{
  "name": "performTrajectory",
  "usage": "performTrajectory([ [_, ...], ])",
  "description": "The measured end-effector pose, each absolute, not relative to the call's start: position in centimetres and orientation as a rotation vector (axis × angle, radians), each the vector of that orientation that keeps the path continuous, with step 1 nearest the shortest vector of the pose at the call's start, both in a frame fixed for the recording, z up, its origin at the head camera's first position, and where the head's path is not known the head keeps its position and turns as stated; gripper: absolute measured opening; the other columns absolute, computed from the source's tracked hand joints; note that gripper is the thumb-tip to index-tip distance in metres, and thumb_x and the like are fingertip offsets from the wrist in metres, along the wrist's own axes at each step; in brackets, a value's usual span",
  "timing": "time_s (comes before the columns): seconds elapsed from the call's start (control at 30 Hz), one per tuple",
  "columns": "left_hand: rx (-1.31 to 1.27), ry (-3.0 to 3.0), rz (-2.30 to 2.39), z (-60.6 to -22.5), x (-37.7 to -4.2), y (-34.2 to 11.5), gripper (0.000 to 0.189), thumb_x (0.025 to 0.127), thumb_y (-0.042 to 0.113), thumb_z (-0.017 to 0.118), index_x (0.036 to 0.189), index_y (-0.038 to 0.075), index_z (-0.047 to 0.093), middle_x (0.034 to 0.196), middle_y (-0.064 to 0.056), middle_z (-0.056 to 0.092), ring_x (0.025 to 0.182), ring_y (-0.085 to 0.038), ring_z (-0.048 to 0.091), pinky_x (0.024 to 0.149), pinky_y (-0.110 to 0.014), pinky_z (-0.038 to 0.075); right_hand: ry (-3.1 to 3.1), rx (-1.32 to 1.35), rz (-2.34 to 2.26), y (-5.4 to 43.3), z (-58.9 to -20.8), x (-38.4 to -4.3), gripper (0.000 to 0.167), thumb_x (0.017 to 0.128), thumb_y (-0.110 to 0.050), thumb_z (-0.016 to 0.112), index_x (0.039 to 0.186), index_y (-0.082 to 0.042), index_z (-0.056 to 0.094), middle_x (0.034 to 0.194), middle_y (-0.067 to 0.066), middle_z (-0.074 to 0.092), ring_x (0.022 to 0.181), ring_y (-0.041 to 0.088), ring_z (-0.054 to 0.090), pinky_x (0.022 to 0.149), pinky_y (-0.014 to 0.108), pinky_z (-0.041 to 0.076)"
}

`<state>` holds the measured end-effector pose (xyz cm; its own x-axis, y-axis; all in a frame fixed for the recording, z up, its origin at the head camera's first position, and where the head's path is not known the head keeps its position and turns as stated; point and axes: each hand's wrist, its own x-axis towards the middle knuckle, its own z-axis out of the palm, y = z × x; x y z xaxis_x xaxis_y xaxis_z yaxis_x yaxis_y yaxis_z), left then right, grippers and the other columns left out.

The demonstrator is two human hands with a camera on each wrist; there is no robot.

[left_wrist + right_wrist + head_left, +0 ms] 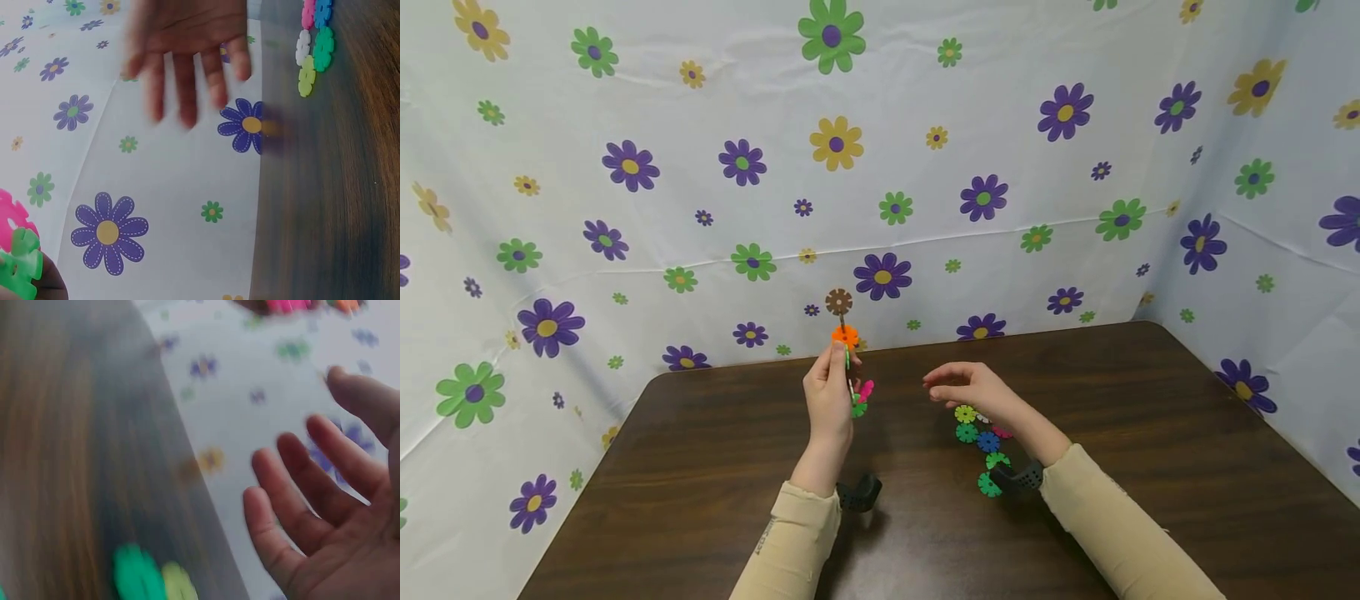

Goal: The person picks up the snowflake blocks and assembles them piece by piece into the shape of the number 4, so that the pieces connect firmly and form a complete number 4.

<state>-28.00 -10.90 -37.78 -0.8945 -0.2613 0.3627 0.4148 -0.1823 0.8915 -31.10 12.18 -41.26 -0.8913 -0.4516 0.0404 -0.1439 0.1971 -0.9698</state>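
My left hand (829,396) pinches a joined string of notched plastic discs, raised above the table. A brown disc (838,301) tops it, with an orange disc (846,337) just below. Lower down, a pink disc (867,391) and a green disc (859,407) show beside the palm; the fingers hide part of the string. To the right, my right hand (973,390) hovers with nothing in it. Its fingers look loosely spread in the right wrist view. Beneath it on the table lie several discs, among them a yellow disc (965,413) and a blue disc (988,442).
The discs lie on a dark wooden table (715,467), some partly behind my right forearm. A white cloth (700,125) with printed flowers hangs behind the table and along its sides. Each wrist wears a black strap mount (860,493).
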Motion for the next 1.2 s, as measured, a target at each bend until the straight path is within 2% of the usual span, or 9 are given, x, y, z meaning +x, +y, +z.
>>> performTrajectory([
  [0.13, -0.181, -1.662, -2.116, -37.9, -28.0, -11.0, 0.037, 0.103, 0.028, 0.050, 0.080, 0.000, 0.061, 0.077, -0.008, 0.058, 0.061, -0.017, 0.045, 0.057, -0.025, 0.042, 2.323, -0.565, -1.611, 15.9, -42.1, -32.3, 0.040, 0.092, -0.023, 0.068, 0.121, 0.004, 0.063, 0.121, 0.024, 0.061, 0.104, 0.038, 0.060, 0.088, 0.050, 0.050],
  [0.3, -0.176, -1.657, -2.122, -37.9, -27.8, -11.2, 0.041, 0.103, 0.029, 0.050, 0.083, -0.007, 0.059, 0.079, -0.013, 0.057, 0.062, -0.016, 0.045, 0.057, -0.025, 0.042, 2.495, -0.554, -1.398, 18.9, -42.9, -33.3, 0.040, 0.090, -0.024, 0.070, 0.120, 0.002, 0.065, 0.118, 0.017, 0.065, 0.105, 0.030, 0.060, 0.089, 0.047, 0.050],
  [0.4, -0.170, -1.653, -2.127, -37.9, -27.7, -11.3, 0.041, 0.103, 0.030, 0.050, 0.083, -0.005, 0.060, 0.079, -0.009, 0.057, 0.064, -0.015, 0.045, 0.057, -0.025, 0.042, 2.530, -0.574, -1.262, 19.6, -43.3, -33.4, 0.042, 0.087, -0.025, 0.073, 0.121, 0.000, 0.065, 0.118, 0.015, 0.065, 0.101, 0.028, 0.060, 0.087, 0.044, 0.050],
  [0.57, -0.200, -1.647, -2.117, -37.8, -27.8, -11.2, 0.043, 0.103, 0.031, 0.049, 0.084, -0.007, 0.058, 0.078, -0.004, 0.058, 0.063, -0.014, 0.044, 0.055, -0.023, 0.041, 2.583, -0.661, -1.106, 19.9, -43.9, -33.3, 0.042, 0.080, -0.022, 0.080, 0.116, -0.003, 0.069, 0.112, 0.010, 0.063, 0.081, 0.022, 0.054, 0.072, 0.037, 0.048],
  [0.7, -0.221, -1.642, -2.121, -37.7, -27.9, -11.2, 0.044, 0.103, 0.030, 0.049, 0.086, -0.010, 0.058, 0.078, -0.007, 0.058, 0.061, -0.016, 0.044, 0.055, -0.024, 0.041, 2.663, -0.688, -1.019, 19.6, -44.1, -33.3, 0.036, 0.076, -0.025, 0.083, 0.106, -0.008, 0.072, 0.101, 0.005, 0.058, 0.082, 0.018, 0.052, 0.074, 0.037, 0.047],
  [0.77, -0.220, -1.643, -2.127, -37.7, -28.0, -11.1, 0.043, 0.103, 0.030, 0.049, 0.085, -0.008, 0.059, 0.078, -0.008, 0.057, 0.061, -0.016, 0.045, 0.056, -0.024, 0.041, 2.694, -0.698, -0.975, 19.4, -44.2, -33.3, 0.033, 0.075, -0.026, 0.084, 0.101, -0.010, 0.072, 0.096, 0.003, 0.057, 0.082, 0.018, 0.052, 0.074, 0.037, 0.047],
  [1.0, -0.194, -1.648, -2.133, -37.6, -27.9, -11.0, 0.032, 0.102, 0.032, 0.051, 0.082, 0.011, 0.064, 0.079, -0.003, 0.058, 0.065, -0.016, 0.046, 0.056, -0.023, 0.042, 2.744, -0.710, -0.906, 18.8, -44.2, -33.1, 0.027, 0.073, -0.023, 0.086, 0.091, -0.012, 0.068, 0.088, 0.001, 0.054, 0.079, 0.018, 0.050, 0.072, 0.037, 0.046],
  [1.13, -0.208, -1.645, -2.136, -37.7, -27.9, -11.0, 0.033, 0.102, 0.033, 0.051, 0.081, 0.010, 0.063, 0.079, -0.004, 0.058, 0.062, -0.015, 0.044, 0.055, -0.023, 0.041, 2.740, -0.701, -0.896, 18.6, -44.1, -33.0, 0.023, 0.074, -0.021, 0.085, 0.087, -0.013, 0.067, 0.088, 0.001, 0.054, 0.077, 0.018, 0.050, 0.070, 0.036, 0.046],
  [1.2, -0.219, -1.641, -2.139, -37.7, -27.9, -11.0, 0.036, 0.102, 0.033, 0.051, 0.081, 0.005, 0.061, 0.078, -0.005, 0.058, 0.061, -0.016, 0.042, 0.054, -0.024, 0.040, 2.740, -0.693, -0.895, 18.5, -44.2, -32.9, 0.022, 0.074, -0.020, 0.084, 0.086, -0.013, 0.067, 0.089, 0.001, 0.054, 0.077, 0.018, 0.050, 0.070, 0.036, 0.046],
])
